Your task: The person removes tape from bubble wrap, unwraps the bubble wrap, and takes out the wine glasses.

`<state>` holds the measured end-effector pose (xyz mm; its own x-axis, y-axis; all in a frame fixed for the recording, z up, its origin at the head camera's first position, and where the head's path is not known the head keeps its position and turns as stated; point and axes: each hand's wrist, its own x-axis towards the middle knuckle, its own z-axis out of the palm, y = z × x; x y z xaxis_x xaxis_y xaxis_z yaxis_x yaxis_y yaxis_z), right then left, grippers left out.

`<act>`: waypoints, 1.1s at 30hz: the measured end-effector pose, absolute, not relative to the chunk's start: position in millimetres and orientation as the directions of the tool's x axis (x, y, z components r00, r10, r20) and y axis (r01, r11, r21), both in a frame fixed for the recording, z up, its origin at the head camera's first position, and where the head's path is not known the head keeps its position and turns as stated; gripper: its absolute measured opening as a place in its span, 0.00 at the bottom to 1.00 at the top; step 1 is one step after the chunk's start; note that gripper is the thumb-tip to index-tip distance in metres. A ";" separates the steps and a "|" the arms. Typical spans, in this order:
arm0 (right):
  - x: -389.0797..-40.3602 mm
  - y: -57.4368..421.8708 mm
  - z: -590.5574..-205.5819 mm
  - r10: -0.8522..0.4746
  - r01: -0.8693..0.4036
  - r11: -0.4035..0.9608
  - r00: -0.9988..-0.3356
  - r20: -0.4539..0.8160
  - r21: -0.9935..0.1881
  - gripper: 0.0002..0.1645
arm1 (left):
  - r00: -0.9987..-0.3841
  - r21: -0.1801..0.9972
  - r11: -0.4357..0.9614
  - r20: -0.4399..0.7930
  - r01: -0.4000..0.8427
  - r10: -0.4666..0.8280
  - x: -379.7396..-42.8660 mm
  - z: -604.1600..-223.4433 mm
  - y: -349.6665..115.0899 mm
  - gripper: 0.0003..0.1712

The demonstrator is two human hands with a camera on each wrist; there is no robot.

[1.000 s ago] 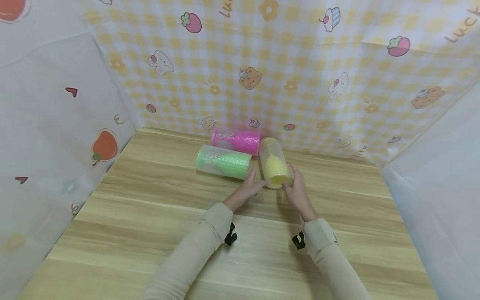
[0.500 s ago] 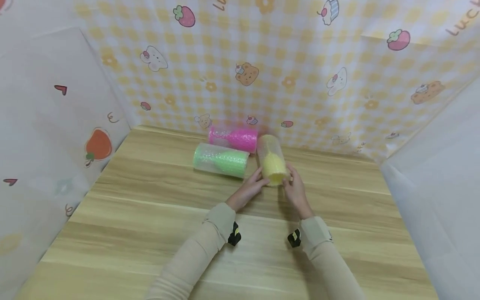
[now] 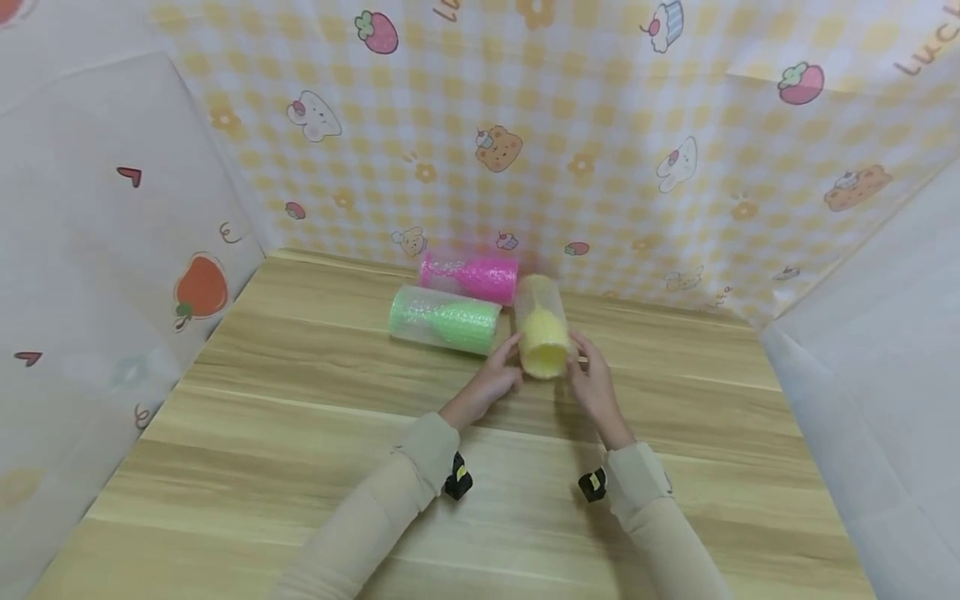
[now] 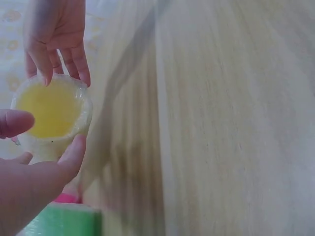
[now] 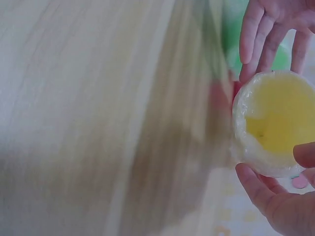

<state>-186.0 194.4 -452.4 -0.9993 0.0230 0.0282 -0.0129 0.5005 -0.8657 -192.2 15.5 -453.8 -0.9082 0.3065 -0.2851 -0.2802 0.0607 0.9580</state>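
A yellow goblet-shaped thing [image 3: 543, 329] in a clear, cylindrical bubble-like wrap lies on the table, its round yellow end toward me. My left hand [image 3: 491, 383] is at its left side, index finger against the wrap and thumb apart. On the other side, my right hand [image 3: 594, 385] rests straight fingers along the wrap, with its thumb near the rim. In the left wrist view the yellow end [image 4: 51, 110] sits between both hands. A green wrapped one [image 3: 446, 321] lies left of it, and a pink wrapped one [image 3: 480, 278] lies behind the green one.
A wood-grain table [image 3: 480, 517] spans the foreground. Behind the wrapped things stands a yellow checked cloth wall [image 3: 450, 192]; white walls rise at left [image 3: 90, 275] and right [image 3: 862, 400]. The pink one lies close to the back wall.
The yellow thing's near end has shifted slightly left and toward me. My left thumb has come away from its rim. The green and pink ones stay in place.
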 end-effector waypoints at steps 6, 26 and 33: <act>-172.1 195.0 -432.1 -0.018 -0.140 0.529 -0.988 0.154 -0.837 0.24 | -0.916 0.968 0.006 -0.238 -0.250 0.324 -182.1 -435.2 5.2 0.49; -123.7 187.4 -366.7 -0.030 0.109 0.362 -0.991 -0.128 -0.926 0.33 | -0.936 0.963 0.247 0.018 0.111 0.350 -137.7 -387.8 -29.1 0.39; -112.6 185.1 -367.2 -0.079 0.194 0.246 -0.972 -0.219 -0.949 0.30 | -0.934 0.993 0.111 -0.010 0.032 0.357 -126.4 -398.8 -24.2 0.35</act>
